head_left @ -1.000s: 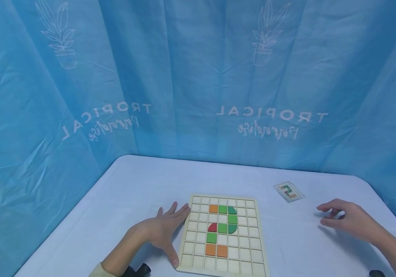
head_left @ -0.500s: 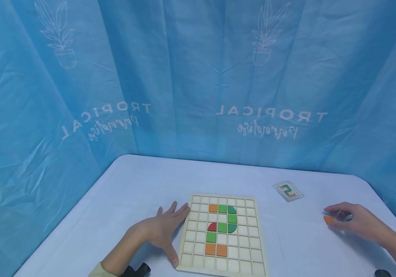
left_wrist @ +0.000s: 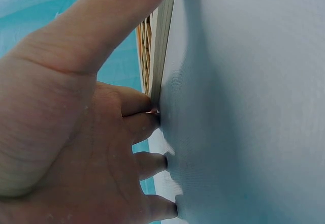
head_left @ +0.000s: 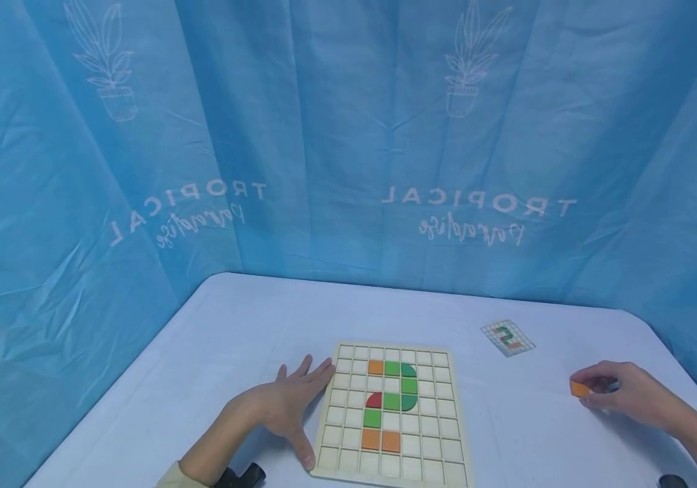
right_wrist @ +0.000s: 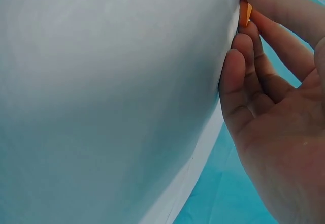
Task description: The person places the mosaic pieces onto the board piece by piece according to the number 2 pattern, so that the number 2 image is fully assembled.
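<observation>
My left hand [head_left: 290,405] spreads along the left side of a wooden grid board [head_left: 460,434], thumb at its near corner and fingertips at its left edge. Set in the board's squares are orange tiles [head_left: 370,440], green tiles [head_left: 392,402], dark green rounded tiles [head_left: 409,402] and one red rounded tile [head_left: 374,400], in a bent line. Off to the right, my right hand [head_left: 628,393] pinches an orange square tile [head_left: 580,389] between thumb and fingers, low at the tabletop. In the right wrist view the orange tile [right_wrist: 245,13] shows partly behind the thumb, its other fingers curled against the cloth.
A small pattern card [head_left: 508,337] lies on the white tablecloth [head_left: 263,312], behind and right of the board. Blue printed curtains [head_left: 348,135] hang along the back and sides of the table.
My right hand has moved slightly right and down, and an orange tile now shows between its thumb and fingers. The left hand and the board have stayed in place.
</observation>
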The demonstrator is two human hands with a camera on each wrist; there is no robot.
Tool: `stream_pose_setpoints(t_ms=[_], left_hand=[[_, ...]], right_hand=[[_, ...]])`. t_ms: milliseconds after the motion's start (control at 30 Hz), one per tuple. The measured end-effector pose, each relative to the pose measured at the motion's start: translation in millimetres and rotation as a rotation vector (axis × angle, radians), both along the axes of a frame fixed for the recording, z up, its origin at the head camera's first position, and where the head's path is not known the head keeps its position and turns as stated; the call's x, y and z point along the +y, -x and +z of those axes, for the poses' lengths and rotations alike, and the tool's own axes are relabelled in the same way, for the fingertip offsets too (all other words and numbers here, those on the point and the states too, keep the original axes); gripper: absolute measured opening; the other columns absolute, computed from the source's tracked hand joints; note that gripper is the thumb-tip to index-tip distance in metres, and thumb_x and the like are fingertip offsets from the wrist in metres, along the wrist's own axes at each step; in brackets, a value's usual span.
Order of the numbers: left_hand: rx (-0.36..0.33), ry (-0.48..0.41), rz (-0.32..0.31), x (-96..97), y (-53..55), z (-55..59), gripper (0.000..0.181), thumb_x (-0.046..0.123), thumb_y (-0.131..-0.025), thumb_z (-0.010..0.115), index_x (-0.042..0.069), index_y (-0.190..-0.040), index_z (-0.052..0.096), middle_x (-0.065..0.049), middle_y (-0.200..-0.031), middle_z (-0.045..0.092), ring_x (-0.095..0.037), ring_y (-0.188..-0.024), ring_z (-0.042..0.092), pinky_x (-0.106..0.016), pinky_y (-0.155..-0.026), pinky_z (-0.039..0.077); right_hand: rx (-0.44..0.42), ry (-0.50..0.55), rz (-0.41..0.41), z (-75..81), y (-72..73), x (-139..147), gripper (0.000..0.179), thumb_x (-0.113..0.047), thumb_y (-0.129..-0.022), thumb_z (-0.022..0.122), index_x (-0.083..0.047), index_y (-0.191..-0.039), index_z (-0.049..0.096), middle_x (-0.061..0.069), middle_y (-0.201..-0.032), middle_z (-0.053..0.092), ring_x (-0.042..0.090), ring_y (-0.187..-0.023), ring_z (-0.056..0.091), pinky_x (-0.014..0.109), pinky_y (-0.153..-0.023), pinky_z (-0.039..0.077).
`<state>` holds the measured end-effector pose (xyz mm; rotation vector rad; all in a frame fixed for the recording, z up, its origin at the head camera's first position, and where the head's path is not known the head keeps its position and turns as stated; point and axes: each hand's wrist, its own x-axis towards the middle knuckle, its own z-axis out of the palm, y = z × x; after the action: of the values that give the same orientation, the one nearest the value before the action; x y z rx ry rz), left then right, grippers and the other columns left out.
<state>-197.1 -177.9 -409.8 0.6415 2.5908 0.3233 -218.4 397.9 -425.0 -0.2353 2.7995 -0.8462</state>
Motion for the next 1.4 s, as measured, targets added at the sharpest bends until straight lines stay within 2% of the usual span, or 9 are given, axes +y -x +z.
stream_pose_setpoints(t_ms=[167, 367, 833, 1133, 1400], left_hand=[[0.001, -0.002, 0.000, 0.5, -1.2, 0.9, 0.143, 0.069, -0.043, 0.083, 0.016, -0.156, 0.014, -0.002, -0.161, 0.007, -0.033, -0.145, -0.003, -0.067, -0.106, 0.002], [0.012, -0.005, -0.013, 0.0, -1.1, 1.3, 0.143, 0.069, -0.043, 0.082, 0.016, -0.156, 0.014, -0.002, -0.161, 0.007, -0.034, -0.145, -0.003, -0.067, -0.107, 0.002], [0.010, -0.004, -0.013, -0.2, -1.2, 2.3, 0.143, 0.070, -0.043, 0.082, 0.015, -0.156, 0.014, -0.002, -0.161, 0.008, -0.034, -0.145, -0.002, -0.068, -0.106, 0.003], [0.018, -0.002, -0.015, 0.0, -1.4, 2.0, 0.143, 0.070, -0.043, 0.082, 0.015, -0.156, 0.014, -0.002, -0.161, 0.008, -0.035, -0.145, -0.002, -0.067, -0.107, 0.003], [0.017, -0.003, -0.011, -0.3, -0.9, 0.6, 0.143, 0.071, -0.042, 0.082, 0.015, -0.156, 0.015, -0.002, -0.161, 0.008, -0.034, -0.145, -0.002, -0.067, -0.107, 0.002]], right_hand=[[-0.014, -0.018, -0.018, 0.2, 1.5, -1.7, 0.044, -0.026, -0.080, 0.077, -0.002, -0.116, 0.068, 0.003, -0.096, 0.064, 0.019, -0.083, 0.053, 0.030, -0.064, 0.047], [-0.009, -0.015, 0.003, 0.5, -1.8, -1.5, 0.043, -0.026, -0.081, 0.076, -0.003, -0.117, 0.068, 0.001, -0.092, 0.063, 0.016, -0.079, 0.052, 0.028, -0.063, 0.045], [-0.010, 0.026, 0.028, 3.7, -3.5, -17.1, 0.044, -0.031, -0.082, 0.076, -0.006, -0.117, 0.069, 0.002, -0.102, 0.067, 0.016, -0.081, 0.052, 0.027, -0.064, 0.046], [0.007, 0.086, 0.103, 4.9, -4.8, -36.0, 0.039, -0.027, -0.081, 0.077, -0.009, -0.115, 0.071, -0.001, -0.100, 0.068, 0.011, -0.078, 0.055, 0.025, -0.063, 0.048], [0.004, 0.112, 0.129, 8.9, -5.3, -49.7, 0.036, -0.026, -0.080, 0.077, -0.010, -0.113, 0.071, -0.001, -0.099, 0.067, 0.012, -0.078, 0.056, 0.025, -0.064, 0.048]])
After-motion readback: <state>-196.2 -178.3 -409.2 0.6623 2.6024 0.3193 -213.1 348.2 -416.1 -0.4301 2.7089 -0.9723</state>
